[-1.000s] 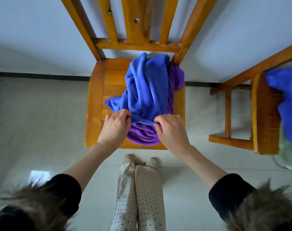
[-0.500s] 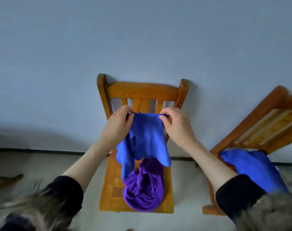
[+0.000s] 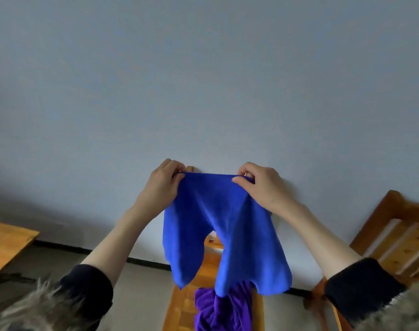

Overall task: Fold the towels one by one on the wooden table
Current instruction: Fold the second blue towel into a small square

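Note:
A blue towel [image 3: 224, 225] hangs in the air in front of the pale wall, held by its top edge. My left hand [image 3: 161, 187] pinches the top left corner and my right hand [image 3: 263, 185] pinches the top right corner. The cloth droops in two lobes with a gap between them. Below it a purple towel [image 3: 224, 309] lies crumpled on the seat of a wooden chair [image 3: 179, 306]. A corner of the wooden table [image 3: 5, 240] shows at the far left.
A second wooden chair [image 3: 399, 237] stands at the right, its back leaning against the wall. A dark skirting strip [image 3: 146, 260] runs along the base of the wall above the pale floor. Fur-trimmed dark sleeves fill the bottom corners.
Both hands have lifted the blue towel off the purple one on the chair seat and raised it high, then drawn apart. The view has tilted up toward the wall.

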The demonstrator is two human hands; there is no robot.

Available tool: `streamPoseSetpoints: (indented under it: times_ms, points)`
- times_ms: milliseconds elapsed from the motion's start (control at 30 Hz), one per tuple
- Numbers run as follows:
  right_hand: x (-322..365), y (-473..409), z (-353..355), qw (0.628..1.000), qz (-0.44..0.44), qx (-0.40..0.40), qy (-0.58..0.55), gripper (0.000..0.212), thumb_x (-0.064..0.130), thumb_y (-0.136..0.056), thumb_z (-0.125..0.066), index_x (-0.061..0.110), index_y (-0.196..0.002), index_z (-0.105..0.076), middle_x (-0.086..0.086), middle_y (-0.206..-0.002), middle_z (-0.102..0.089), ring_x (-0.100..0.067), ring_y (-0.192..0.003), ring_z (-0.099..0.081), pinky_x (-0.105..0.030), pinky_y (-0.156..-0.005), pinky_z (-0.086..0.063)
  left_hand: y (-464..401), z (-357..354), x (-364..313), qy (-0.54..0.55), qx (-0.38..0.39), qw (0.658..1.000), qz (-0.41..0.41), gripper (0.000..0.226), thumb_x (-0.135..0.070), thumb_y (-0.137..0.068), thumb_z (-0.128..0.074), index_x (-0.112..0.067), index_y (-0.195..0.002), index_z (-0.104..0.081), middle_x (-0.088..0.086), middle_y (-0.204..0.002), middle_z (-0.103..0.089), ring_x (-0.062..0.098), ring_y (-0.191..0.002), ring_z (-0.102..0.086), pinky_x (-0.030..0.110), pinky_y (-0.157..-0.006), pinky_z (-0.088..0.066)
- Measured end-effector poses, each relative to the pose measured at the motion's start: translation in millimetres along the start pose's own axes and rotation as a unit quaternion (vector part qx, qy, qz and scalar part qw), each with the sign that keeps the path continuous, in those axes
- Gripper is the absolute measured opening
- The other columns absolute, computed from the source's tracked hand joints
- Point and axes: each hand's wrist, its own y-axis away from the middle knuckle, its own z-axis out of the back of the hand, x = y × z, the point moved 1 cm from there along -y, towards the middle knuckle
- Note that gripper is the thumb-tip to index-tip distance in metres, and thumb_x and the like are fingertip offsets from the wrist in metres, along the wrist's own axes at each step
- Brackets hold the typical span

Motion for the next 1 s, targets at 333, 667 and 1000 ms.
streamPoseSetpoints:
  times_ms: [333, 667, 1000]
  points:
    - [47, -5, -50, 0.995, 0.016, 0.091, -0.029, 0.014, 0.014, -0.094, -0.047, 0.013, -0.102, -0.058, 0.005, -0.093, -0.054, -0.008, -0.082, -0.05, -0.007, -0.061, -0.035, 50, 83, 22, -0.047, -0.093, 0.989, 0.103, 0.015, -0.034, -0.091, -0.055, -0.023, -0.08, -0.055, -0.005, -0.068, -0.059, 0.007, -0.068, -0.054, 0.017, -0.057, -0.041]
    - [154, -6, -141, 0.982, 0.061, 0.159, -0.082, 0.013, 0.019, -0.096, -0.043, 0.014, -0.089, -0.053, 0.005, -0.075, -0.054, -0.009, -0.068, -0.049, -0.018, -0.055, -0.035, 175, 164, 76, -0.13, 0.019, 0.959, 0.251, 0.028, 0.005, -0.084, -0.044, -0.019, -0.092, -0.057, 0.0, -0.099, -0.051, 0.016, -0.09, -0.05, 0.021, -0.077, -0.036]
    - [305, 27, -251, 0.965, 0.05, 0.158, -0.203, 0.017, 0.02, -0.098, -0.038, 0.009, -0.088, -0.048, 0.007, -0.072, -0.049, -0.01, -0.064, -0.045, -0.021, -0.051, -0.033, 296, 270, 131, -0.175, -0.214, 0.899, 0.339, 0.013, -0.019, -0.094, -0.052, -0.013, -0.087, -0.061, -0.003, -0.083, -0.058, 0.011, -0.075, -0.049, 0.011, -0.06, -0.034]
